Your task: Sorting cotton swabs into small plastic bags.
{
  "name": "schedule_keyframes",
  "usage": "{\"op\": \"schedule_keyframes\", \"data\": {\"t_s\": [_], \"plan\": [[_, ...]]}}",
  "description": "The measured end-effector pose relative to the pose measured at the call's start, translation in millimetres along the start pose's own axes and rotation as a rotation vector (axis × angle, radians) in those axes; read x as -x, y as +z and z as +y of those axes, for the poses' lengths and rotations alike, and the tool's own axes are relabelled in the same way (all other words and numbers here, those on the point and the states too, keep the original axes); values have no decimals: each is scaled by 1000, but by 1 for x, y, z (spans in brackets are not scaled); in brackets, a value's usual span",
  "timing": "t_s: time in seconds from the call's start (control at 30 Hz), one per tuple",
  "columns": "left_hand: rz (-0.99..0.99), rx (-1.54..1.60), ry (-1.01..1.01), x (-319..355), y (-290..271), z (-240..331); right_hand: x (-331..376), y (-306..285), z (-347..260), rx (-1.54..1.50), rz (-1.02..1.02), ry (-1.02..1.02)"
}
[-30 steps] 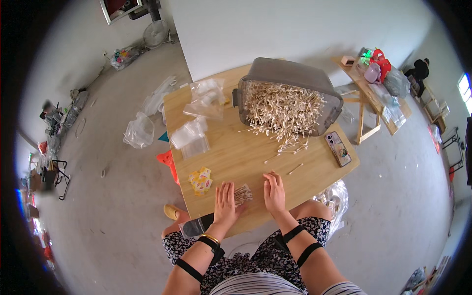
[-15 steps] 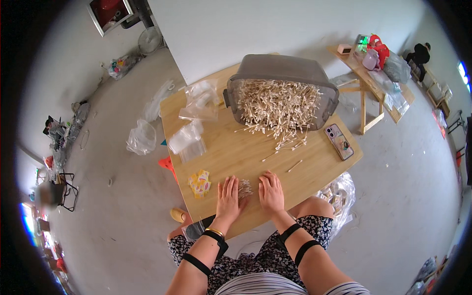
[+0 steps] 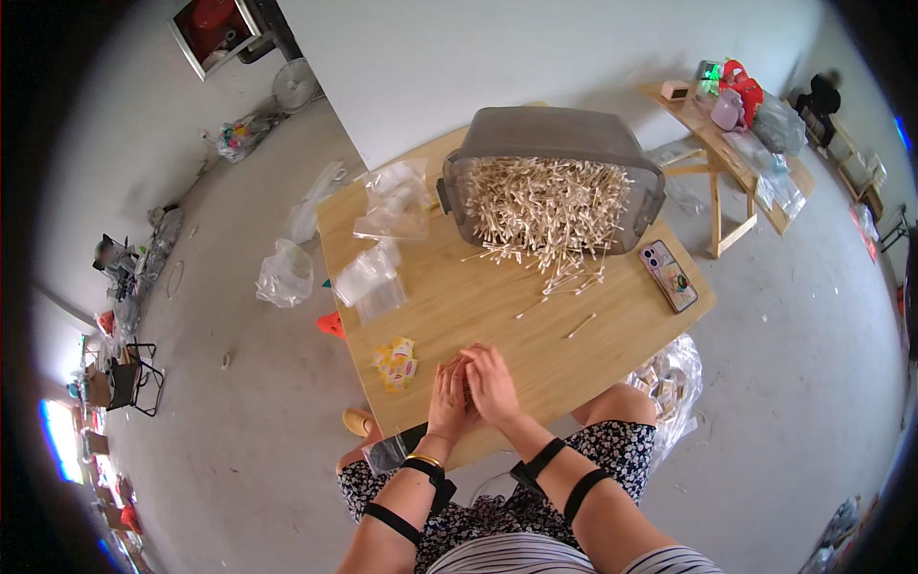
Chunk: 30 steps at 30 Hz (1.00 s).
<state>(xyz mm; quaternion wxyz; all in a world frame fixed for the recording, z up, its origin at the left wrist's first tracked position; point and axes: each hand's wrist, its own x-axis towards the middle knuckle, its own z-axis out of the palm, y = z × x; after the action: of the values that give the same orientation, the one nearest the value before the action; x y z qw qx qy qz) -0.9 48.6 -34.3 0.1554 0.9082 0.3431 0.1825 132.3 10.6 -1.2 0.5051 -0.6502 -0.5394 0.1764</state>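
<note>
Both left hand (image 3: pixel 448 402) and right hand (image 3: pixel 491 385) press together, their grip around mostly hidden cotton swabs (image 3: pixel 468 388).

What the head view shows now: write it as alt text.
A person's left hand and right hand meet around a mostly hidden bunch of cotton swabs on a wood-grain table. Beyond, loose swabs spill from a tipped grey plastic bin; clear plastic bags and yellow packets lie to the left, a smartphone to the right.

Left hand (image 3: pixel 448 402), right hand (image 3: pixel 492 386), close together (forearms (image 3: pixel 399 490) converging)
</note>
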Motion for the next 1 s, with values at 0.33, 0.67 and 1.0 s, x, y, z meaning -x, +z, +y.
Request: {"op": "schedule_keyframes", "data": {"t_s": [0.33,0.67,1.0], "plan": [[-90,-289,-159,0,-11,36,6,-74,35,620,38,79],[-110,-261,-188,-36,-20,29,7,-75,38,624,23,58],[-273,-352,-171,-9,-12,45,6,-76,37,625,22,66]]}}
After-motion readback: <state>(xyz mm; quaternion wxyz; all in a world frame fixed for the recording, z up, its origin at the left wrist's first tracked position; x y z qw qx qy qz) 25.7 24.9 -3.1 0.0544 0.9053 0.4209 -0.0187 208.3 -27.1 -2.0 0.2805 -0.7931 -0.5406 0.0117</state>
